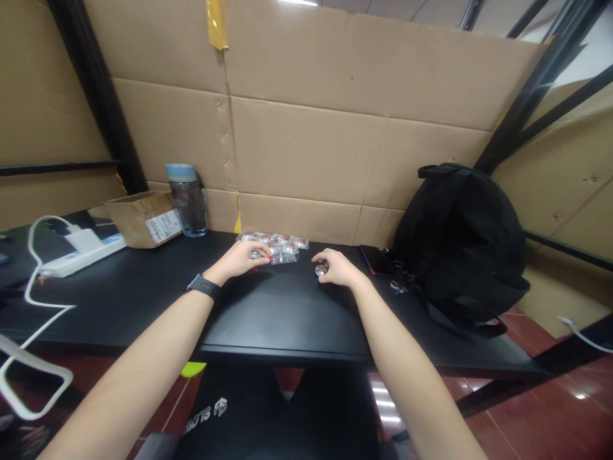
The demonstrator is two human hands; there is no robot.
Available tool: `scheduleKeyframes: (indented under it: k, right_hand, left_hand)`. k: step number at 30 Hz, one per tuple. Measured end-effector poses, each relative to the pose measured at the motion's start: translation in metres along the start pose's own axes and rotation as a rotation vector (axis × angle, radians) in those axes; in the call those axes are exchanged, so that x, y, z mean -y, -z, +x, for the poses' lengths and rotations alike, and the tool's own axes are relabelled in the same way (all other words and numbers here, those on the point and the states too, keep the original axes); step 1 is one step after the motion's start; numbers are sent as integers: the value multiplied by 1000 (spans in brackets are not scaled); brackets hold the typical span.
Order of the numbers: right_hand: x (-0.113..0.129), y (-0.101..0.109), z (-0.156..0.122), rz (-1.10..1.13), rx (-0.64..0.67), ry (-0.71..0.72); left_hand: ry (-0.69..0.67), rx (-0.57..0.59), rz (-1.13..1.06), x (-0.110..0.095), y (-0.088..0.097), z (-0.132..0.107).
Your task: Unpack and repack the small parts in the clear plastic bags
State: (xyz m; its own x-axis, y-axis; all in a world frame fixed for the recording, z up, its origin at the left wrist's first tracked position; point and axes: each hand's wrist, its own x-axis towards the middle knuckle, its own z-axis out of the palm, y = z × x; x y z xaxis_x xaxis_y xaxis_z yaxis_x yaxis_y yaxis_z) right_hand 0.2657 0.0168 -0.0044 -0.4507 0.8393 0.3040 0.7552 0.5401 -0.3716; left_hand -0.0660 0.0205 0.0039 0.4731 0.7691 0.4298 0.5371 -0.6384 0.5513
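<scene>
Above the black table, my left hand (243,259) has its thumb and fingers bent together around something small with silver and red showing. What it is stays too small to make out. Just behind and beside these fingers lies a cluster of clear plastic packets (286,254) with silver and red pieces inside. To the right, my right hand (336,268) curls its thumb and fingers at a small round silver piece (320,271). The palm side of this hand is partly hidden.
A black backpack (460,236) stands at the right, near a dark phone-like slab (376,260) and small keyring items (396,287). At the left are a water bottle (189,201), a cardboard box (138,220) and a white power strip (86,255) with a cable. Cardboard panels (306,140) wall the back.
</scene>
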Motion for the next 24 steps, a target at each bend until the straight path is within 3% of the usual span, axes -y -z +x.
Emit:
scheduleKeyframes:
  k: [9,18,24]
  right_hand:
    - [21,-7,2,200,-160,184]
    - [38,-13,5,325,-305,254]
    - [60,-14,4,426,-382,199]
  left_hand:
    - [-114,-16,-43,-3,-9,3]
    - [-249,-67,45,-42,-15,2]
    - [-234,-151,15,-60,-24,2]
